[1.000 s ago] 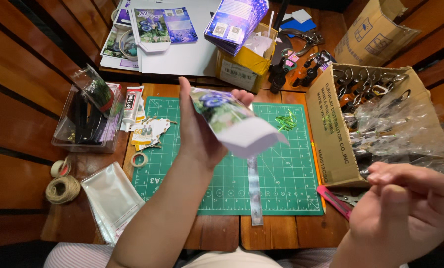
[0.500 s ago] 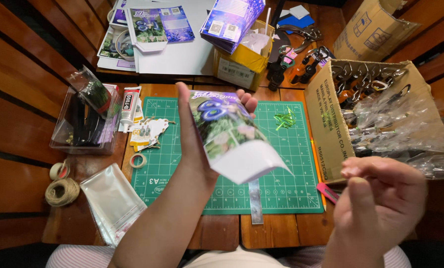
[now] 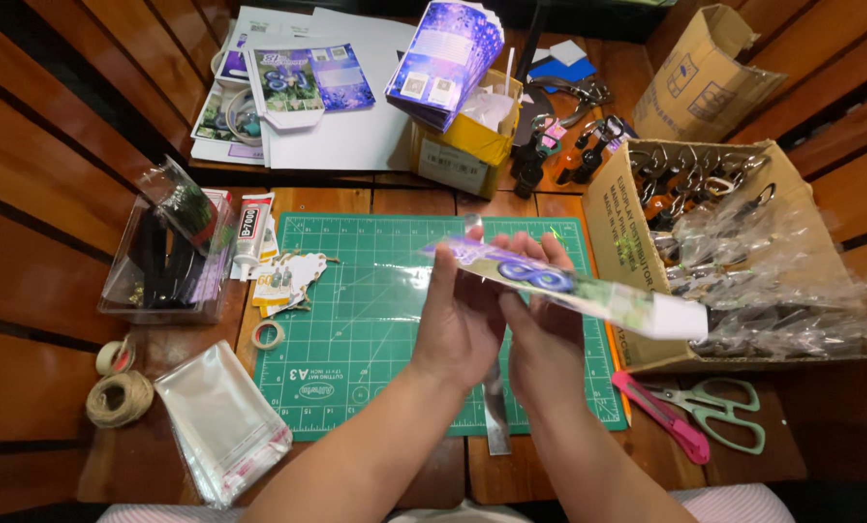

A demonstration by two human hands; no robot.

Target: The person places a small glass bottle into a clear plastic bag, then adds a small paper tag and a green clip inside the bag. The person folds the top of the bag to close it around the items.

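My left hand (image 3: 458, 315) and my right hand (image 3: 540, 324) are together over the green cutting mat (image 3: 356, 320), both gripping a printed card in a clear sleeve (image 3: 588, 289). The card is purple, blue and white and lies almost edge-on, its white end pointing right toward the open cardboard box (image 3: 627, 232). A metal ruler (image 3: 495, 412) lies on the mat under my wrists.
A stack of clear bags (image 3: 220, 421) lies at the mat's lower left, with twine spools (image 3: 119, 397), a tape roll (image 3: 268, 335), a glue tube (image 3: 251, 230) and a clear bin (image 3: 167, 257). Pink cutter (image 3: 661, 416) and green scissors (image 3: 719, 407) lie at right. Printed cards (image 3: 443, 63) lie behind.
My right hand has come in from the lower right and joined the left on the sleeved card. The card has turned from facing me to nearly flat, pointing right.
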